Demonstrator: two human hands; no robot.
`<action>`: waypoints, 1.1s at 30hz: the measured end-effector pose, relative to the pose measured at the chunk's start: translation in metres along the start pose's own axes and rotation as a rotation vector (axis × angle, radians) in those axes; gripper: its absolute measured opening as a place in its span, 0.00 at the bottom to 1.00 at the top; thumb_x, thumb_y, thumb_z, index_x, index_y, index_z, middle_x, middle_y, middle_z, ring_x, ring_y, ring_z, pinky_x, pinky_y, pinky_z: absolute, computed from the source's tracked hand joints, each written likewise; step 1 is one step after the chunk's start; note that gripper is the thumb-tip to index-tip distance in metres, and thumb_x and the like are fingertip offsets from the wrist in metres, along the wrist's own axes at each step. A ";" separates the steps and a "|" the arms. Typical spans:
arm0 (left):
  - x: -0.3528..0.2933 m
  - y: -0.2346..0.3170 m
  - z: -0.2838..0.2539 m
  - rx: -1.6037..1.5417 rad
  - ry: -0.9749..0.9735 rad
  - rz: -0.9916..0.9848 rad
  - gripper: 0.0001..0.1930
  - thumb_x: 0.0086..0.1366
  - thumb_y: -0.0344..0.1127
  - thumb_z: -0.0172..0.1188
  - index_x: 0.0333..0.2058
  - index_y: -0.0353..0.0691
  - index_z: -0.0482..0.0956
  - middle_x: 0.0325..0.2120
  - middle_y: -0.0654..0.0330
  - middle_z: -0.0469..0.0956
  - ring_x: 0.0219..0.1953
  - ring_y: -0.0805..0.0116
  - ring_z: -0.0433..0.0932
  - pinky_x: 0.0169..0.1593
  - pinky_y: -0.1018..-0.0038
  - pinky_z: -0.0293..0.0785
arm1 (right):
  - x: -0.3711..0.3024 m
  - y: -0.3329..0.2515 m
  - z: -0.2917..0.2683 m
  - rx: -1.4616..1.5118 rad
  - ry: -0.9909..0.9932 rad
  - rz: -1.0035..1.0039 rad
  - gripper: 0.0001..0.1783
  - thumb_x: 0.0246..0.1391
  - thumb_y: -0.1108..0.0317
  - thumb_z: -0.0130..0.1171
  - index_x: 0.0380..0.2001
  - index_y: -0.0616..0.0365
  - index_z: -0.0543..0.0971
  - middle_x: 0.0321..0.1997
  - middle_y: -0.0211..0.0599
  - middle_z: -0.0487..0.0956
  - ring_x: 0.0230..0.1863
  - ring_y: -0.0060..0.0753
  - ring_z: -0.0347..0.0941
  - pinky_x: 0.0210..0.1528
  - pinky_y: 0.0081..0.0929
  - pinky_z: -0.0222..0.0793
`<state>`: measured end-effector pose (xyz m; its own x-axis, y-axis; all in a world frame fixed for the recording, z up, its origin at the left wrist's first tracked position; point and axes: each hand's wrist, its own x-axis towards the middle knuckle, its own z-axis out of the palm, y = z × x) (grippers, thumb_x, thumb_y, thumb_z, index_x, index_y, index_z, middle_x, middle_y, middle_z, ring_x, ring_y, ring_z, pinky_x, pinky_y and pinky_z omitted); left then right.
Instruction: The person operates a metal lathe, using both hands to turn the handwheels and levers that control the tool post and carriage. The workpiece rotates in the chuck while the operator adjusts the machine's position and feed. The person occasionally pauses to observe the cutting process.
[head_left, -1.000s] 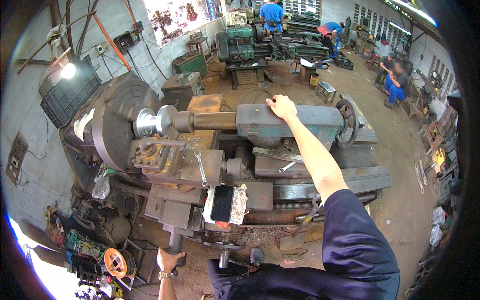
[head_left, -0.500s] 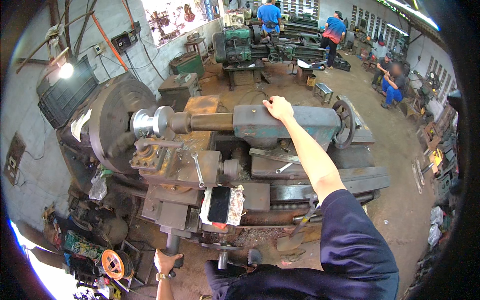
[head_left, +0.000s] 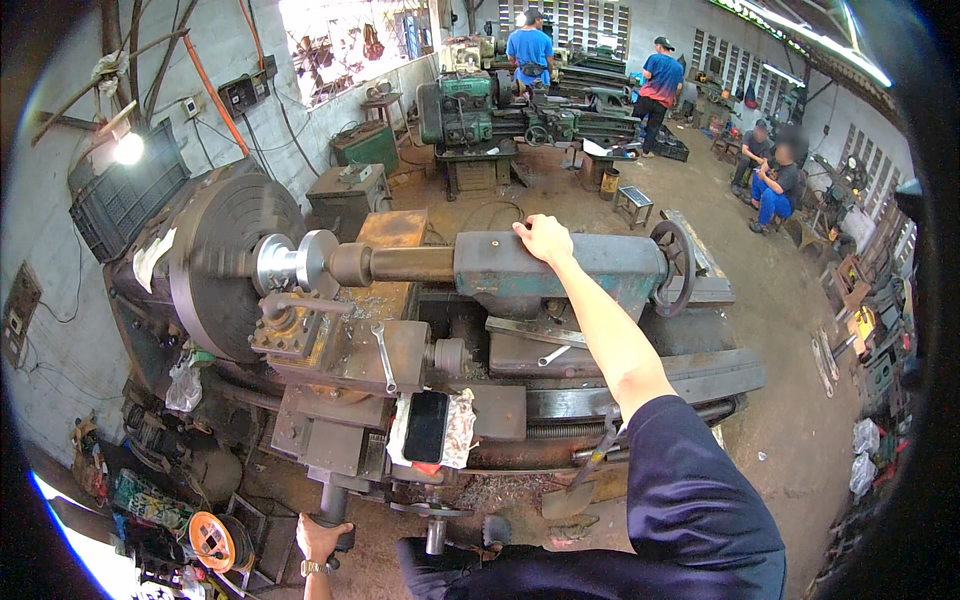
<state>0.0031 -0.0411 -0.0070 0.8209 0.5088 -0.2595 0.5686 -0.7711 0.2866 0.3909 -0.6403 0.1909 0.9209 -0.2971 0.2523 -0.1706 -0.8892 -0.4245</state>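
My right hand (head_left: 546,240) lies on top of the blue-grey tailstock (head_left: 610,262) of a large lathe, fingers resting on the metal. Low at the left, my left hand (head_left: 319,538) is closed around a dark crank handle (head_left: 338,503) below the cross slide. A shiny metal spool-shaped workpiece (head_left: 283,263) sits between the big round chuck (head_left: 225,258) and the tailstock's spindle (head_left: 412,265). The tool post (head_left: 288,328) stands just in front of the workpiece. A wrench (head_left: 384,357) lies on the slide, and a black phone (head_left: 427,427) rests on a stained cloth beside it.
A handwheel (head_left: 675,268) is at the tailstock's right end. A shovel (head_left: 572,495) leans at the lathe's front. An orange cable reel (head_left: 212,540) stands lower left. A lit bulb (head_left: 129,149) hangs by the chuck. People stand and sit near a green lathe (head_left: 465,110) and farther right.
The view has tilted up slightly, so the lathe sits lower and a little farther left in the picture. Both hands keep their places on the tailstock and the crank handle.
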 end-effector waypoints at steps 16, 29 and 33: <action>-0.006 0.007 -0.004 -0.012 0.057 0.011 0.56 0.28 0.53 0.84 0.54 0.25 0.68 0.47 0.41 0.77 0.53 0.46 0.76 0.57 0.59 0.72 | -0.001 -0.003 -0.003 0.019 -0.010 -0.008 0.27 0.59 0.43 0.54 0.43 0.55 0.84 0.45 0.50 0.84 0.48 0.52 0.80 0.52 0.46 0.76; -0.001 0.003 0.000 0.038 0.048 -0.002 0.57 0.30 0.54 0.83 0.56 0.25 0.67 0.49 0.39 0.76 0.54 0.44 0.75 0.58 0.59 0.71 | 0.004 0.003 0.004 0.067 -0.014 0.021 0.26 0.58 0.44 0.55 0.44 0.55 0.84 0.43 0.50 0.84 0.48 0.53 0.80 0.54 0.45 0.74; -0.001 0.003 -0.001 0.036 0.036 0.002 0.56 0.30 0.54 0.83 0.55 0.25 0.68 0.48 0.39 0.77 0.53 0.44 0.76 0.57 0.59 0.72 | 0.003 0.003 0.002 0.068 -0.023 0.018 0.26 0.58 0.44 0.55 0.45 0.54 0.84 0.43 0.49 0.84 0.49 0.53 0.80 0.54 0.45 0.74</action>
<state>0.0039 -0.0439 -0.0043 0.8239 0.5198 -0.2258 0.5649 -0.7854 0.2532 0.3943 -0.6432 0.1882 0.9258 -0.3043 0.2241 -0.1640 -0.8578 -0.4872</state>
